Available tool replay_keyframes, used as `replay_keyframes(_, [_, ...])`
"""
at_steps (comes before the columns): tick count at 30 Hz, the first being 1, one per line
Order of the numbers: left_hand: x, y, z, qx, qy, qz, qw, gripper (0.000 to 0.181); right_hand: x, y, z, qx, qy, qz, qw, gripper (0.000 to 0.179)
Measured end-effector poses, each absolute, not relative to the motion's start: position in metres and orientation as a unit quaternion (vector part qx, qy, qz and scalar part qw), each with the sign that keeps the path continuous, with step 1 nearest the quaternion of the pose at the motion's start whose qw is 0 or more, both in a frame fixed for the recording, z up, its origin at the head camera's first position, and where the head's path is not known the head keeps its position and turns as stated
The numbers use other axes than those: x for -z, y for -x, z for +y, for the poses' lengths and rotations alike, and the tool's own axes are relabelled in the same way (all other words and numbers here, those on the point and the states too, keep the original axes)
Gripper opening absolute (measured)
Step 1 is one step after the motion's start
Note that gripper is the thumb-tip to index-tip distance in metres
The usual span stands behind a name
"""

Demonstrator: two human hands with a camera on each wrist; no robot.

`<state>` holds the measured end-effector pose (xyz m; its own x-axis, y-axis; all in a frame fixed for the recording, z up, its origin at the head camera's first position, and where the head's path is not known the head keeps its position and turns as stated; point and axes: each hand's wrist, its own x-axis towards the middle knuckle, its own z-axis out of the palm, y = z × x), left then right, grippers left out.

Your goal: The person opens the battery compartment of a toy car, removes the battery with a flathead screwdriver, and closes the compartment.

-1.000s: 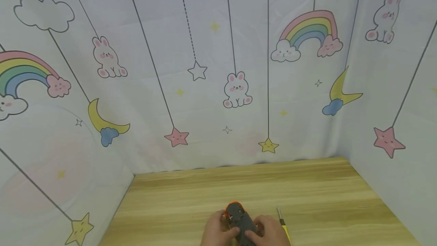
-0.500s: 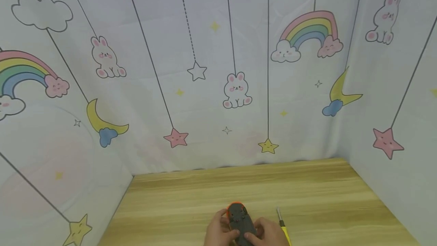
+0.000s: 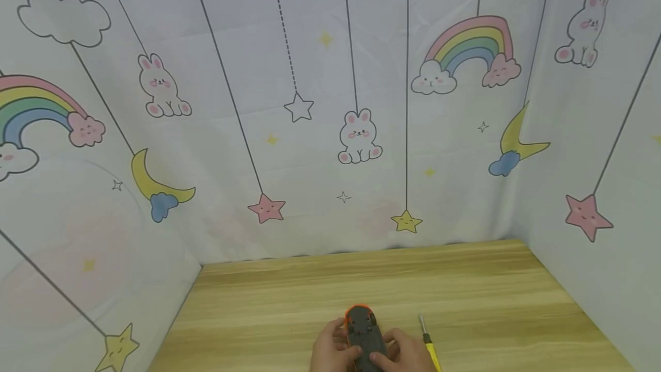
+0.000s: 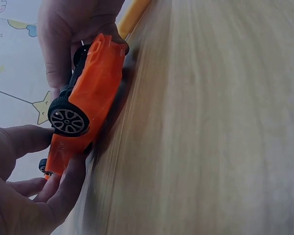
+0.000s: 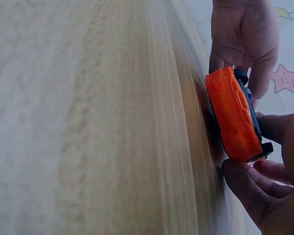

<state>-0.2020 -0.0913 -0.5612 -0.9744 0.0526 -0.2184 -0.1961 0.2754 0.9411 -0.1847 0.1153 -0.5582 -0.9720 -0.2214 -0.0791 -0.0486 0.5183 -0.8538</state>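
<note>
An orange toy car is held upside down between both hands, its dark grey underside facing up in the head view. My left hand grips the car's left side, thumb on the underside and fingers along the orange body. From the other side my right hand holds it, thumb likewise pressed on the underside. A black wheel with silver spokes shows in the left wrist view. In the right wrist view the orange body is close over the tabletop, with right fingertips at its near end.
A screwdriver with a yellow handle lies just right of the right hand, its metal tip pointing away. The wood-grain table meets white fabric walls printed with rabbits, stars and rainbows at the back and sides.
The toy car has shifted slightly right and turned a little straighter, its underside tilting in view. My left hand has moved slightly right with it; both hands keep hold.
</note>
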Motion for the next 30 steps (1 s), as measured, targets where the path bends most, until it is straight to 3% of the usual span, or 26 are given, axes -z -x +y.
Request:
replay_keyframes(8, [0.563,0.204,-0.093,-0.625,0.031,0.769,0.134,0.055,0.560,0.184,0.115,0.499,0.068,0.858,0.103,0.044])
replay_keyframes(14, [0.560,0.203,-0.092,-0.622,0.028,0.767,0.155,0.054,0.559,0.184,0.114,0.506,0.061,0.853,0.108,0.043])
replay_keyframes(22, [0.556,0.204,-0.092,-0.618,0.039,0.771,0.151,0.052,0.563,0.187,0.115,0.527,0.086,0.838,0.114,0.078])
replay_keyframes(30, [0.551,0.204,-0.093,-0.623,0.036,0.762,0.175,0.051,0.564,0.190,0.114,0.548,0.142,0.818,0.100,0.077])
